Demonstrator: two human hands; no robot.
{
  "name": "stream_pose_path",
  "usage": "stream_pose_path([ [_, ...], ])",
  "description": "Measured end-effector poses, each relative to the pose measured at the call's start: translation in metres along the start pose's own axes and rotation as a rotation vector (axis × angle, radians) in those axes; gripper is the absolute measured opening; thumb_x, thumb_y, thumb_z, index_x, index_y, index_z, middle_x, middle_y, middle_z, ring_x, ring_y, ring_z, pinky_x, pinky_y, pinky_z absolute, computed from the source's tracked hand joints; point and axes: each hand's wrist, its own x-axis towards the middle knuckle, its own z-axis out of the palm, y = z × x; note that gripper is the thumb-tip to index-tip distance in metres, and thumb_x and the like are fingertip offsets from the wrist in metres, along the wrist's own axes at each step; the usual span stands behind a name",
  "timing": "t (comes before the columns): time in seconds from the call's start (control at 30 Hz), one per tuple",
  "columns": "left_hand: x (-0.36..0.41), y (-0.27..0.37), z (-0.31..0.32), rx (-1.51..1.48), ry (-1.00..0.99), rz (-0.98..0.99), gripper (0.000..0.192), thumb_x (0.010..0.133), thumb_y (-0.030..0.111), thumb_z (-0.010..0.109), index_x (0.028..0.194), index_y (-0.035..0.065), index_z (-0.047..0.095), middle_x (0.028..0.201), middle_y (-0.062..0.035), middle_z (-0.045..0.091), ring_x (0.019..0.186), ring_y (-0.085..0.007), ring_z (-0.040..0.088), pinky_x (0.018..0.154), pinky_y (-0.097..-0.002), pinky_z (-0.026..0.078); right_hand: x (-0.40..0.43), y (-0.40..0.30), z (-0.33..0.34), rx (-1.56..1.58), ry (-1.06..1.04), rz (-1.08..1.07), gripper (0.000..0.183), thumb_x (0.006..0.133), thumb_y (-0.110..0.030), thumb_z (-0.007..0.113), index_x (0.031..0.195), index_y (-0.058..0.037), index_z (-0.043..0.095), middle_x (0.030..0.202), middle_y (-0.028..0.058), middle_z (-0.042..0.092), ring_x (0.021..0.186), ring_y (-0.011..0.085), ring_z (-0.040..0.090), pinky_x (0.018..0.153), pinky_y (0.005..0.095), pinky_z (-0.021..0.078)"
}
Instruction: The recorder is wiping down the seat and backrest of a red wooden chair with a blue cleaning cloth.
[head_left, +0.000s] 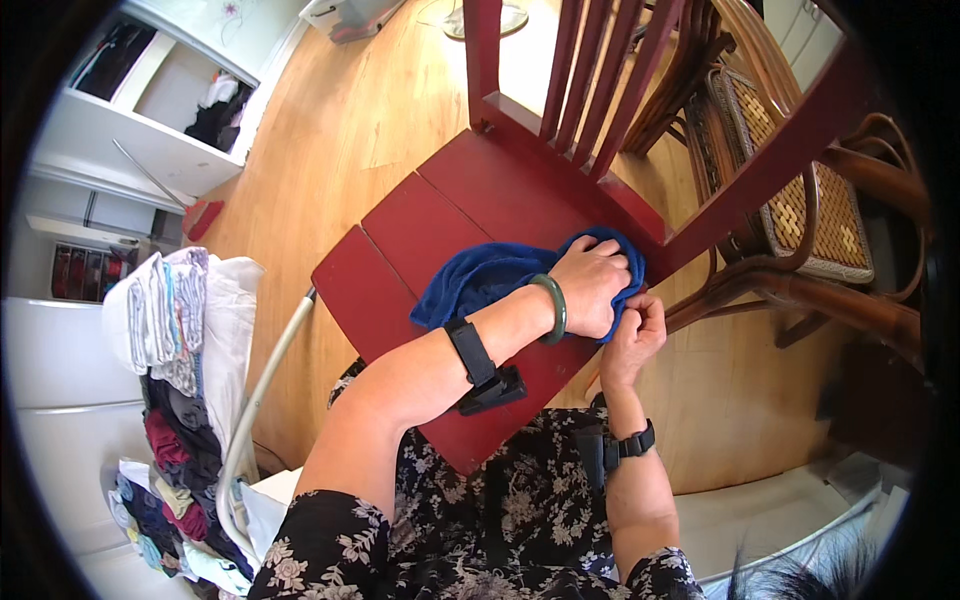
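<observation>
A dark red wooden chair (450, 202) stands before me, its slatted back rising at the far right side of the seat. On the seat lies a bunched blue cloth (480, 281), spread toward the left. My left hand (596, 289), below a green bangle, grips the cloth and presses it down near the foot of the chair back. Just below it, at the seat's right edge, my right hand (636, 337) has its fingers curled and pinched against the cloth's edge. Its fingertips are partly hidden. Each forearm wears a black strap with a small device.
A rattan chair (810, 217) with a woven seat is close on the right. Folded clothes (165, 307) are piled at left, beside a curved pale tube (255, 405). A red broom (201, 217) leans near white cabinets (165, 142) with open compartments. A plastic bin (352, 19) sits farther off.
</observation>
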Motion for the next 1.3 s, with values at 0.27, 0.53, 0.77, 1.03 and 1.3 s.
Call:
stream_pose_path([
  [0.27, 0.002, -0.027, -0.026, 0.131, -0.006, -0.200, 0.035, 0.073, 0.034, 0.051, 0.081, 0.0029, 0.065, 0.093, -0.0112, 0.063, 0.097, -0.0259, 0.056, 0.078, -0.0419, 0.045, -0.003, 0.008, -0.003, -0.014, -0.003, -0.043, 0.010, 0.075, 0.001, 0.042, 0.077, -0.0007, 0.051, 0.070, 0.0049, 0.052, 0.065, 0.0132, 0.048, 0.061, 0.0266, 0.0419],
  [0.53, 0.003, -0.123, -0.057, 0.253, 0.055, -0.426, 0.046, 0.082, 0.037, 0.043, 0.102, 0.0011, 0.064, 0.111, -0.0123, 0.062, 0.112, -0.0258, 0.051, 0.091, -0.0437, 0.041, -0.006, 0.004, 0.006, -0.025, 0.041, -0.078, 0.010, 0.076, 0.002, 0.041, 0.078, -0.0016, 0.050, 0.069, 0.0044, 0.051, 0.065, 0.0122, 0.048, 0.060, 0.0250, 0.0419],
  [0.77, 0.002, -0.141, -0.071, 0.265, 0.079, -0.685, 0.048, 0.082, 0.037, 0.040, 0.107, 0.0047, 0.065, 0.120, -0.0105, 0.059, 0.119, -0.0248, 0.047, 0.098, -0.0427, 0.037, -0.004, 0.002, -0.003, -0.044, -0.038, -0.056, 0.012, 0.078, 0.003, 0.041, 0.078, -0.0021, 0.051, 0.070, 0.0026, 0.050, 0.064, 0.0087, 0.045, 0.058, 0.0224, 0.0382],
  [1.03, -0.015, -0.145, -0.052, 0.011, 0.736, -0.629, 0.033, 0.081, 0.023, 0.050, 0.100, -0.0016, 0.061, 0.102, -0.0225, 0.061, 0.095, -0.0387, 0.059, 0.087, -0.0457, 0.045, -0.004, -0.006, 0.000, 0.116, -0.011, 0.110, 0.011, 0.078, 0.002, 0.043, 0.077, -0.0029, 0.053, 0.068, -0.0001, 0.051, 0.061, 0.0062, 0.044, 0.055, 0.0207, 0.0370],
  [1.3, 0.005, -0.140, -0.078, 0.379, 0.380, -0.095, 0.038, 0.073, 0.019, 0.052, 0.104, -0.0014, 0.058, 0.115, -0.0152, 0.058, 0.116, -0.0294, 0.049, 0.099, -0.0431, 0.035, -0.005, -0.001, -0.005, 0.231, -0.056, 0.235, 0.011, 0.078, 0.001, 0.043, 0.078, -0.0026, 0.054, 0.071, 0.0009, 0.053, 0.065, 0.0071, 0.049, 0.060, 0.0205, 0.0401],
])
